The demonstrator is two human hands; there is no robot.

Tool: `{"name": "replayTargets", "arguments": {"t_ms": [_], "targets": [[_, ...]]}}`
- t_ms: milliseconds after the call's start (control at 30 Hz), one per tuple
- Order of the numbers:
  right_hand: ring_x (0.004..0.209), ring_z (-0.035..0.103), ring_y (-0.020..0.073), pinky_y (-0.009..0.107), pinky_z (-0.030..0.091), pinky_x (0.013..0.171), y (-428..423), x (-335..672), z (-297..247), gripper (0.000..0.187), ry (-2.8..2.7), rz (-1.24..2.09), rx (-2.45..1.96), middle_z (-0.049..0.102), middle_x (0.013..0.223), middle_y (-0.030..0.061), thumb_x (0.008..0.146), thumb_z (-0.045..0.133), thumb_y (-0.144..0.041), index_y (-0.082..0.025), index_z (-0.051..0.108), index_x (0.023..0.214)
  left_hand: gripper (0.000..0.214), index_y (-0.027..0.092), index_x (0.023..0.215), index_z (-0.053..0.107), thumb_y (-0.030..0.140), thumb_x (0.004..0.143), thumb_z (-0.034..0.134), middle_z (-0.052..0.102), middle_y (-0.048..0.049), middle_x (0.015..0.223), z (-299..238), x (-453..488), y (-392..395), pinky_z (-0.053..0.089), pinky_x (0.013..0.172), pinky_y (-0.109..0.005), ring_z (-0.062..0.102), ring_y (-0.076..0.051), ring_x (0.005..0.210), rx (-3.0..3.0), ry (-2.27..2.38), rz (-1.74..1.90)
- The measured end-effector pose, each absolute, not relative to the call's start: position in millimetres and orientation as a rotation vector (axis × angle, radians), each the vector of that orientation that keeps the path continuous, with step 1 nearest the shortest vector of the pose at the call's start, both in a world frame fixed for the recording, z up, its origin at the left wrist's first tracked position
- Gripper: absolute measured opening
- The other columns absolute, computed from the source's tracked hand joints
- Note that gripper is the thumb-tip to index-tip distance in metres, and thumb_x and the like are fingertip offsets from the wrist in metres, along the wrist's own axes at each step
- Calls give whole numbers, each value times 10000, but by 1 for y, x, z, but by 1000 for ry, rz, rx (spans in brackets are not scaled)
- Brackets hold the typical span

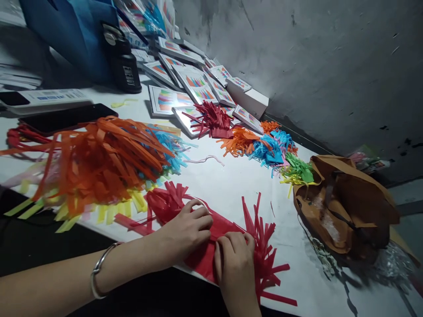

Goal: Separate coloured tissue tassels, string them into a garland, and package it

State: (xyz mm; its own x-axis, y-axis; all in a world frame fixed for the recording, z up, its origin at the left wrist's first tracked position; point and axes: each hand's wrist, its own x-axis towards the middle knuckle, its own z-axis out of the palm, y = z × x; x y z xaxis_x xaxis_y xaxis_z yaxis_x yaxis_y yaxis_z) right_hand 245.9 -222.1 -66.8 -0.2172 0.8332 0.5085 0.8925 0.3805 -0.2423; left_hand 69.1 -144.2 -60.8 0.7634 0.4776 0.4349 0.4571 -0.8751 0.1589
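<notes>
A sheet of red tissue paper point(201, 260) with cut fringe at both ends lies at the table's near edge. My left hand point(190, 225), with a silver bangle on its wrist, bends its fingers onto the paper's middle. Close beside it, my right hand point(235, 259) has curled fingers gripping the same paper near the right fringe point(262, 246). The fingertips are partly hidden, pressed to the paper. To the left of my hands lies a pile of orange tissue fringe point(109, 163), with yellow and blue strips under and beside it.
Finished-looking tassels, including a dark red one point(216, 121) and a blue one point(269, 149), line the back. Behind them lie several printed boxes point(194, 83). A black bottle point(124, 66), a phone point(68, 118) and a brown bag point(343, 207) also stand or lie on the white table point(228, 176).
</notes>
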Motion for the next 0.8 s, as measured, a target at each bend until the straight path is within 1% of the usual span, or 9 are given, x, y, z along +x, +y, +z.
{"name": "replayTargets", "arguments": {"t_ms": [67,200,300,367,433,500,633,733,800], "targets": [[793,591,176,426,352,967,-221,243,-66,204,-2096,-102,-1473,657,895,16,974,442,-91,-202,613,965,151,216,766,636,130,884,676,641,7,797,-60,70,-144,317,1003,-456,549,-200,842,2900,760,754],[744,567,166,419,348,975,-224,243,-67,306,-2118,-102,-1456,634,808,-2,962,363,-22,-207,598,896,196,206,721,617,110,889,651,630,19,741,-66,72,-142,316,983,-427,536,-188,809,2844,747,790],[797,577,191,417,354,956,-232,256,-72,302,-2125,-152,-1467,641,843,21,972,353,-44,-205,607,949,214,213,708,616,134,905,645,630,33,720,-72,72,-141,310,942,-415,523,-186,792,2783,755,818],[850,579,209,437,349,973,-238,267,-77,306,-2103,-203,-1497,643,894,42,979,338,-59,-203,607,995,206,215,712,616,144,900,663,640,39,733,-75,70,-142,305,915,-413,522,-185,791,2742,773,816],[907,576,226,470,338,1005,-242,275,-82,276,-2056,-218,-1554,637,954,58,987,351,-85,-205,599,1007,180,216,726,624,141,872,698,651,36,759,-75,70,-144,303,881,-416,526,-190,796,2727,813,786],[938,571,235,494,334,1016,-243,278,-84,226,-2012,-173,-1629,623,990,65,994,382,-116,-213,586,978,162,212,731,633,129,832,728,659,17,790,-73,72,-147,308,851,-427,533,-207,807,2752,886,694],[911,561,249,498,352,945,-236,274,-79,193,-1964,-82,-1755,606,949,56,997,406,-154,-230,558,905,131,183,714,648,125,761,755,659,-48,844,-62,83,-151,335,827,-468,548,-261,840,2805,1124,468],[857,546,254,507,347,899,-231,271,-74,187,-1927,-49,-1810,593,881,41,977,436,-153,-230,539,841,116,177,727,672,129,777,766,660,-58,861,-55,90,-151,343,826,-474,542,-263,830,2862,1209,417],[854,544,249,507,341,903,-230,270,-72,160,-1903,0,-1831,593,874,32,955,478,-142,-228,539,836,139,191,715,683,171,806,786,652,-32,830,-54,92,-150,337,865,-466,530,-239,812,2938,1091,462]]}}
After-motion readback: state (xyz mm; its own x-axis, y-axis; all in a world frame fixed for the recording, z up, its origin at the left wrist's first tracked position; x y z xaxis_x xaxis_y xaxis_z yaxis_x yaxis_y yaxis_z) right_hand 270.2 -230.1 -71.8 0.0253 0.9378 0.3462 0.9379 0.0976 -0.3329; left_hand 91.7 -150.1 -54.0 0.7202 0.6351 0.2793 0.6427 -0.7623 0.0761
